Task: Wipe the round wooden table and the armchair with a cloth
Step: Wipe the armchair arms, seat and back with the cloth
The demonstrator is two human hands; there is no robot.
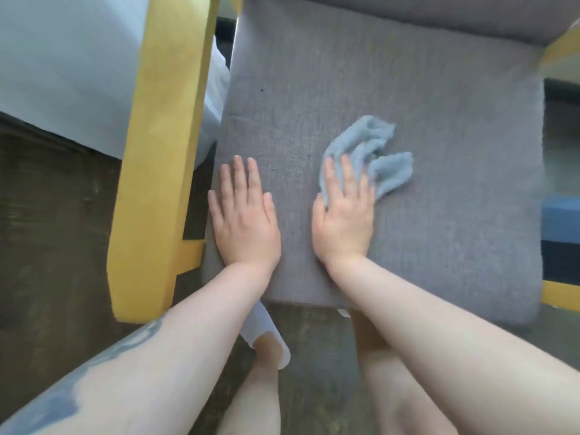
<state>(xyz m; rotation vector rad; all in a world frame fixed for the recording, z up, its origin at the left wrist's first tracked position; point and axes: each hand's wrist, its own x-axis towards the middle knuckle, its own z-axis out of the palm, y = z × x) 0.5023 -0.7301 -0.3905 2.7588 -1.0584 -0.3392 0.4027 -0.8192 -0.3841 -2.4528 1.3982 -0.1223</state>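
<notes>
Cloth (370,152): soft, light, bunches easily; hold under flat palm. Right hand (343,211) presses it flat-fingered onto armchair seat (439,136); left hand (243,215) spread flat, empty.

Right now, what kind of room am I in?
Probably a bedroom or hotel room: a grey fabric armchair seat cushion on a yellow wooden frame, white bedding-like fabric beside it, and a dark wood-look floor.
</notes>
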